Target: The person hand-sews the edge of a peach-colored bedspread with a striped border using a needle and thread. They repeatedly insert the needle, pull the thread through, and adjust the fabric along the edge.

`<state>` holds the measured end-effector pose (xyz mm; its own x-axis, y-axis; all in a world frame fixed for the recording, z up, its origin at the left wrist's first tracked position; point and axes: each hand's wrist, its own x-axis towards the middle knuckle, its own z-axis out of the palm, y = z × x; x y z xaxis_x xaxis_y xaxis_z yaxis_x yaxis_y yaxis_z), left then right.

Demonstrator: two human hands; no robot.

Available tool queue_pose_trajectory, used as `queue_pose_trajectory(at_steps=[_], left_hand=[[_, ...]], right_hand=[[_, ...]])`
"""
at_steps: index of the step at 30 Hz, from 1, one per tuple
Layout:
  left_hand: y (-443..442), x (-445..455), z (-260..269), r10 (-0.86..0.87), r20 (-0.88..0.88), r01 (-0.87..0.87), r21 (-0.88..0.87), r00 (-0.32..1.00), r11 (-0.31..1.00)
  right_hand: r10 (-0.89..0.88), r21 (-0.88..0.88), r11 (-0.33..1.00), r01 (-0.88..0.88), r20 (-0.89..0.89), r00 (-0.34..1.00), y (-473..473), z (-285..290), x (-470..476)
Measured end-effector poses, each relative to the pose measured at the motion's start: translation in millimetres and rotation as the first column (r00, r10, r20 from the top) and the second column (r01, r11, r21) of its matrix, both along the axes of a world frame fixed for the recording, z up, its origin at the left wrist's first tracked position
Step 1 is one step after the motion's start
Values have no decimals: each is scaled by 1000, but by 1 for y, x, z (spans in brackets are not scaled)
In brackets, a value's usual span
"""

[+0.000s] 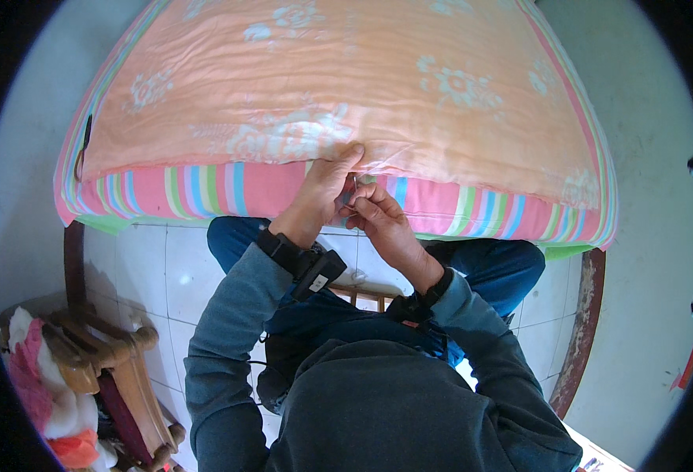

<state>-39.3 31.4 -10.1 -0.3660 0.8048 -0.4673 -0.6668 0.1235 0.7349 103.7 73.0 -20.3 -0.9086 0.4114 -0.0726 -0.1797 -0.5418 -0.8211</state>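
An orange floral cloth lies spread over a striped pink cover. At the near edge of the cloth, my left hand pinches its hem, thumb on top and fingers underneath. Just right of it, my right hand has thumb and forefinger pressed together on a thin needle-like piece, partly hidden by the fingers. A fine pale thread seems to trail right from that hand across the stripes. Near the cloth's left corner lies a small dark tool, its kind unclear.
A wooden chair with pink and white fabric stands at lower left. My knees are under the near edge of the striped cover, above a white tiled floor. Walls flank both sides.
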Motion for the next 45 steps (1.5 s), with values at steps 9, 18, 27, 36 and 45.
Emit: queue_pose_trajectory(at_steps=[9, 18, 27, 36, 45], left_hand=[[0, 20, 5, 199, 100, -212, 142, 975, 967], [17, 41, 0, 255, 277, -317, 210, 926, 925], [18, 51, 3, 303, 153, -317, 77, 941, 945], [23, 52, 9, 351, 274, -414, 226, 896, 882], [25, 55, -2, 364, 352, -476, 315, 862, 821]], right_hand=[[-221, -101, 973, 207, -149, 964, 123, 51, 89], [-806, 999, 47, -7, 41, 591, 182, 77, 118], [-168, 805, 557, -205, 351, 921, 133, 62, 23], [-166, 870, 468, -151, 255, 953, 145, 60, 25], [-135, 922, 340, -188, 245, 960, 145, 61, 20]])
